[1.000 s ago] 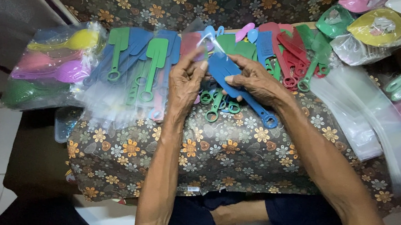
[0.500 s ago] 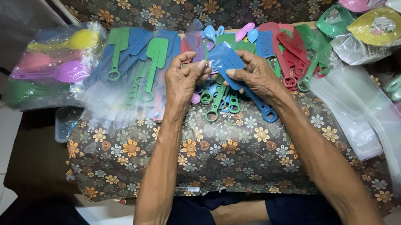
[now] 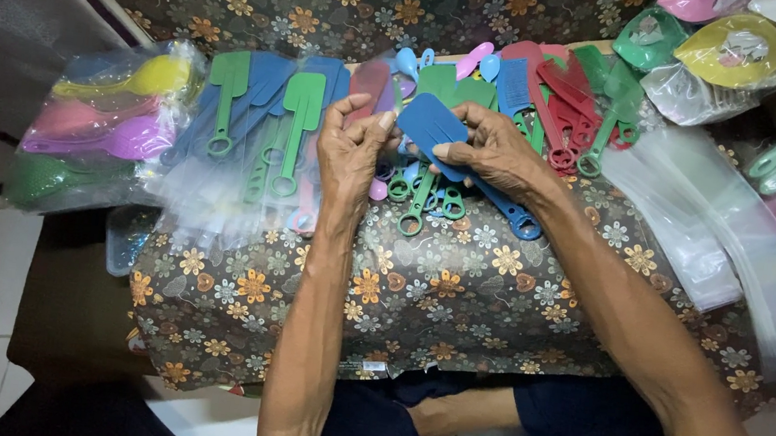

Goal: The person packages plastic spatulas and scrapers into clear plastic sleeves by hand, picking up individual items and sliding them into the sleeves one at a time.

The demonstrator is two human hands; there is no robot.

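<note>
Centrally, near the far edge of the flowered tablecloth (image 3: 456, 304), my right hand (image 3: 498, 153) pinches a blue plastic comb (image 3: 432, 128) by its toothed head; my left hand (image 3: 352, 151) curls closed on a clear bag (image 3: 214, 208). I judge the comb light, stiff, slightly slippery; its spine offers the best hold.

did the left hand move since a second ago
Yes. The left hand has shifted slightly right, closing toward the blue comb in the right hand, judged against the green spatula in the clear bags beside it.
</note>
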